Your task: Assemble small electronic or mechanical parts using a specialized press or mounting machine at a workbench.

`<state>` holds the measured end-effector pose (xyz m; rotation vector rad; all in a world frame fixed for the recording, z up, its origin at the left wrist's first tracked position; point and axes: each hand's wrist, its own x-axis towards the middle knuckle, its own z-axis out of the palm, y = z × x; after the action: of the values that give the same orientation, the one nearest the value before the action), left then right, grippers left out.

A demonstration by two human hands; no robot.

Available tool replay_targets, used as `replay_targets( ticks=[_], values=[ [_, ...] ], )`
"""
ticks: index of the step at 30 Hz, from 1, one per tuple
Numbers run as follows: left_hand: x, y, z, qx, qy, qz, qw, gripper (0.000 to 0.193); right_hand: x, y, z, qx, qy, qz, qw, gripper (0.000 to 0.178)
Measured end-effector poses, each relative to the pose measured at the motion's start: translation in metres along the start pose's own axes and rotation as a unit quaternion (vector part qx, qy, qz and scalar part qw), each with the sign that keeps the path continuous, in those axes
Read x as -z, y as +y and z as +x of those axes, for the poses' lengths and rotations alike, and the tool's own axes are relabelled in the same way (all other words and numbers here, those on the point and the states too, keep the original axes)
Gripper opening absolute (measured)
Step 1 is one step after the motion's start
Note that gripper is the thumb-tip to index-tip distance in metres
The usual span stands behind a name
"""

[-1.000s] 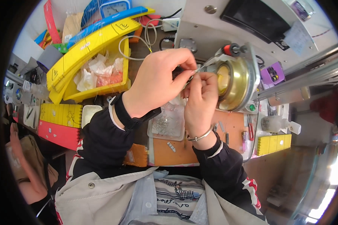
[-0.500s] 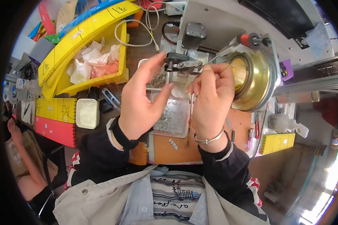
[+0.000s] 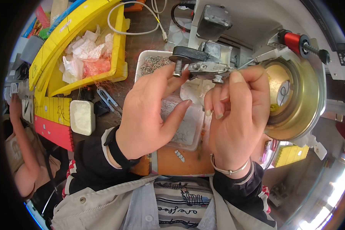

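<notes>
Up close to the machine, the left hand (image 3: pixel 143 115) and the right hand (image 3: pixel 243 105) work apart from each other, one on either side of a small metal clamp mechanism (image 3: pixel 207 69) that juts out above the trays, left of a brass-coloured drum (image 3: pixel 306 111). The left thumb stands well away from its fingers, and those fingers reach up beside the coil spring (image 3: pixel 178 68) at the mechanism's left end; whether they touch it, I cannot tell. The right thumb and index finger come together at the mechanism's right end, just beside a silver thumbscrew (image 3: pixel 218 79), and I cannot tell whether anything thin is pinched between them. A black band (image 3: pixel 117 149) circles the left wrist, a metal bangle (image 3: pixel 230 172) the right. Behind the mechanism sits a dark grey motor block (image 3: pixel 214 23), and above the drum a red roller (image 3: pixel 293 39) with a threaded end. Beyond the left hand, a white tray (image 3: pixel 138 63) holds a heap of small wire pieces (image 3: pixel 153 64); nearer, partly hidden by that hand, a clear plastic tray (image 3: pixel 197 138) rests by the orange work board (image 3: pixel 197 165). Farther left stand a small white dish (image 3: pixel 82 118), a grey-handled cutter (image 3: pixel 108 99) and a yellow bin (image 3: pixel 120 63) with crumpled white paper (image 3: pixel 86 48) and red threads (image 3: pixel 96 68) inside
</notes>
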<state>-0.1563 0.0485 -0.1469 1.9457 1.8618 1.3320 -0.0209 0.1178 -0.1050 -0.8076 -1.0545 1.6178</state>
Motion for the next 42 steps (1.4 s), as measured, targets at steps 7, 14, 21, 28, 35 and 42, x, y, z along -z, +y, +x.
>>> replay_targets(
  ticks=[7, 14, 21, 28, 35, 42],
  values=[
    [0.002, 0.002, 0.011, -0.026, -0.048, -0.002, 0.998, 0.045, -0.001, 0.001, 0.001, 0.015, -0.011, -0.006, 1.0, 0.005],
    [0.002, 0.001, 0.012, -0.076, -0.023, 0.033, 0.996, 0.034, -0.004, 0.007, -0.003, 0.047, -0.002, -0.004, 0.999, 0.007],
    [0.06, 0.035, 0.025, -0.067, -0.161, 0.161, 0.971, 0.039, 0.0, 0.005, -0.034, 0.02, 0.009, 0.047, 0.999, 0.021],
    [0.188, 0.061, 0.011, 0.114, 0.007, -0.448, 0.887, 0.014, 0.023, -0.002, -0.052, 0.056, -0.113, -0.053, 0.991, 0.024],
    [0.182, 0.086, 0.076, -0.077, -0.056, -0.368, 0.925, 0.019, 0.029, -0.006, -0.039, 0.038, -0.172, -0.113, 0.978, 0.019],
    [0.091, 0.113, 0.104, 0.027, -0.223, -0.125, 0.967, 0.029, 0.024, -0.013, -0.035, 0.073, -0.192, -0.207, 0.957, 0.013]
  ],
)
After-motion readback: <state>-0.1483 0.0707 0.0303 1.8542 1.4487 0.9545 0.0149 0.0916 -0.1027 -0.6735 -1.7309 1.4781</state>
